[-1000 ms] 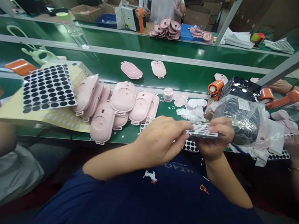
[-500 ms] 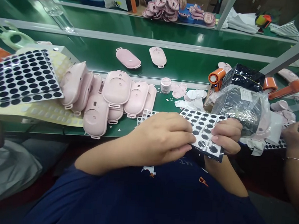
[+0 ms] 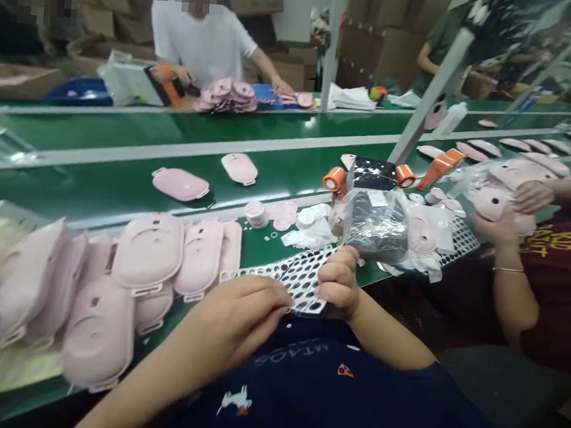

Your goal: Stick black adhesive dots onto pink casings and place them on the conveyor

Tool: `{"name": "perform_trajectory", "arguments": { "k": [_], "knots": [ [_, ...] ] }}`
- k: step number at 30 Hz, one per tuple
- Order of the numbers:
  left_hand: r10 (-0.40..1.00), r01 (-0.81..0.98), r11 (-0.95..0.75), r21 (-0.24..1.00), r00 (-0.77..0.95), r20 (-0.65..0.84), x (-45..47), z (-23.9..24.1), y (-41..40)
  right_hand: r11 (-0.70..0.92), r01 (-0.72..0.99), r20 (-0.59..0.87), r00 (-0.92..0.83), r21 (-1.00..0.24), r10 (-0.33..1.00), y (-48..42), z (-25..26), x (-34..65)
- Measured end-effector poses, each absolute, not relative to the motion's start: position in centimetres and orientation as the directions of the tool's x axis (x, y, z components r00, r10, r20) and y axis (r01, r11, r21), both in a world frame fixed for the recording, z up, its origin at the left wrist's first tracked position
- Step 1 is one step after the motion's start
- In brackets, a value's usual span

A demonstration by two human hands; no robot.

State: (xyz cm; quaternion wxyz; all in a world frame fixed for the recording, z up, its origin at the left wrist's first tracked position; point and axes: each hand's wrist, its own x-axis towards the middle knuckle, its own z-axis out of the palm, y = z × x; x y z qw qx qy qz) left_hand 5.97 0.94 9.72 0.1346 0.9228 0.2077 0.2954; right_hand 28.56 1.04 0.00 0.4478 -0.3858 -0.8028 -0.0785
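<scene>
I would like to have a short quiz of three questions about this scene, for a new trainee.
1. True or false: the person's right hand grips the dotted sheet.
2. Which is nearest beyond that hand? A: blue tray; B: black package in clear plastic; C: cardboard box.
3. Fill in: the rounded shells piled at the left are coloured ____.

Key: 1. True. 2. B. 3. pink.

Single head-worn view, facing forward and down; wearer's navy shirt (image 3: 297,397) very near at bottom, green worktop (image 3: 291,175) across middle, edges rising rightward, white-shirted co-worker (image 3: 199,48) farther off.
</scene>
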Motion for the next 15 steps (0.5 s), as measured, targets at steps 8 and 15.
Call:
{"name": "perform_trajectory", "arguments": {
  "k": [8,15],
  "knots": [
    [0.378,0.227,-0.910,0.346,0.798,0.469,5.3,9.6,1.8,0.798,0.603,0.954,-0.242,0.006,0.175,1.2,2.0,27.9],
    [0.328,0.272,-0.945,0.184,0.799,0.504,5.5,9.1,1.9,0.750,0.662,0.845,-0.395,-0.011,0.361,0.8,1.1,28.0]
  ]
}}
